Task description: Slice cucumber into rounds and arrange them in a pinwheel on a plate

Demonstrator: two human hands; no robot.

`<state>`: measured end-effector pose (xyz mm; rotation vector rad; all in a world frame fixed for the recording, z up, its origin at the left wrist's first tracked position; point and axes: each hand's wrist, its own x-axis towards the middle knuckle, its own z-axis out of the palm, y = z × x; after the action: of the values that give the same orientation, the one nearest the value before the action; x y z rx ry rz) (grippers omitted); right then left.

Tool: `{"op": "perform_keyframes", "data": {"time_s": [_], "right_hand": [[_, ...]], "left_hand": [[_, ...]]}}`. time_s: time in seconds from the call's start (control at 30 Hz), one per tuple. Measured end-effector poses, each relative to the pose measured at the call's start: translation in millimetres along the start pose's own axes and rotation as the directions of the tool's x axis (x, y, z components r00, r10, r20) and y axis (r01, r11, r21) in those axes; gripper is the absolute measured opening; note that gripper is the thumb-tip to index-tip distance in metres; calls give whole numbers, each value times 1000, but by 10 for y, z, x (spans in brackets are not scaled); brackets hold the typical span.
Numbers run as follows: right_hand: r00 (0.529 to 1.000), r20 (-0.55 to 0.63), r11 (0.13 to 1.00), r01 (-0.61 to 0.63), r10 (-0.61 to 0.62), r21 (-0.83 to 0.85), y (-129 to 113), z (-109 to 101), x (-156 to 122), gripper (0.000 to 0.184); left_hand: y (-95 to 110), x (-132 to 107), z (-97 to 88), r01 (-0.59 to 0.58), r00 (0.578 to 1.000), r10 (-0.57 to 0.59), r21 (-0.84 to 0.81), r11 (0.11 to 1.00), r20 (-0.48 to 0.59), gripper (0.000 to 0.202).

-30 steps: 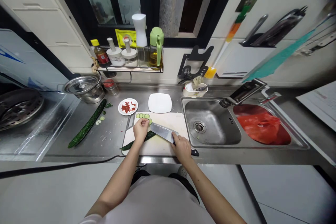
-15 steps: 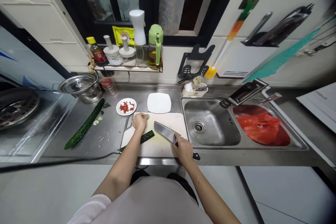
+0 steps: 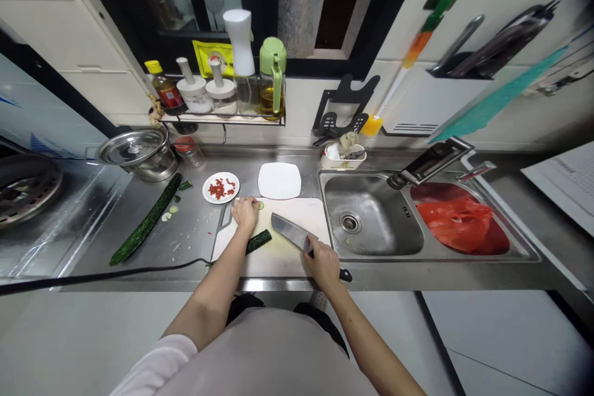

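Observation:
My left hand (image 3: pixel 245 212) rests at the far left corner of the white cutting board (image 3: pixel 297 247), fingers curled over cucumber slices (image 3: pixel 260 205), one of which peeks out beside it. My right hand (image 3: pixel 323 263) grips the handle of a cleaver (image 3: pixel 290 230), whose blade lies across the board pointing left. A partly cut cucumber (image 3: pixel 258 241) lies on the board between the two hands, touched by neither.
A whole cucumber (image 3: pixel 145 221) and some cut ends lie on the steel counter at left. Beyond the board stand a small plate of chopped red chilli (image 3: pixel 221 188) and an empty white plate (image 3: pixel 279 180). A sink (image 3: pixel 371 223) is at right, a pot (image 3: pixel 137 153) at left.
My left hand has left the cucumber and moved up to the row of slices at the board's far edge, covering them. The cleaver has lifted off the cucumber and drawn slightly right.

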<state>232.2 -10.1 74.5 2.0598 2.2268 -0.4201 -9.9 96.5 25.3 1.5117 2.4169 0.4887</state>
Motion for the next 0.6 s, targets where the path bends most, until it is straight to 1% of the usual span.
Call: {"op": "perform_keyframes", "data": {"time_s": [0.1,0.17,0.3,0.37,0.43,0.5,0.6], "right_hand": [[1000,-13,1000,-1,2,12,-12,7,-5,46],[1000,-20,1000,-3,3,19,-17,18,-5,45],[1000,-20,1000,-13,13,21,-21,42,-7,44],[1000,-17,1000,-13,13,27,-26,54,-13,44],[1000,-17,999,-13,13,39,-36,67,-21,44],[1000,-16,999,-14,15,52,-47,82,-27,44],[1000,-10,998,-7,7,69,-61,105,-28,44]], "left_hand": [[-5,-7,-25,0,1000,0,-29,1000,10,21],[-25,-13,-55,34,999,-34,-87,996,-7,22],[-149,-57,-139,116,984,-142,-227,967,-103,27],[-246,-102,-187,125,975,-170,-278,952,-145,27],[-350,-165,-230,114,971,-173,-316,942,-166,27],[-444,-244,-265,92,974,-156,-343,935,-164,27],[-548,-387,-298,29,985,-87,-346,938,-152,27]]}}
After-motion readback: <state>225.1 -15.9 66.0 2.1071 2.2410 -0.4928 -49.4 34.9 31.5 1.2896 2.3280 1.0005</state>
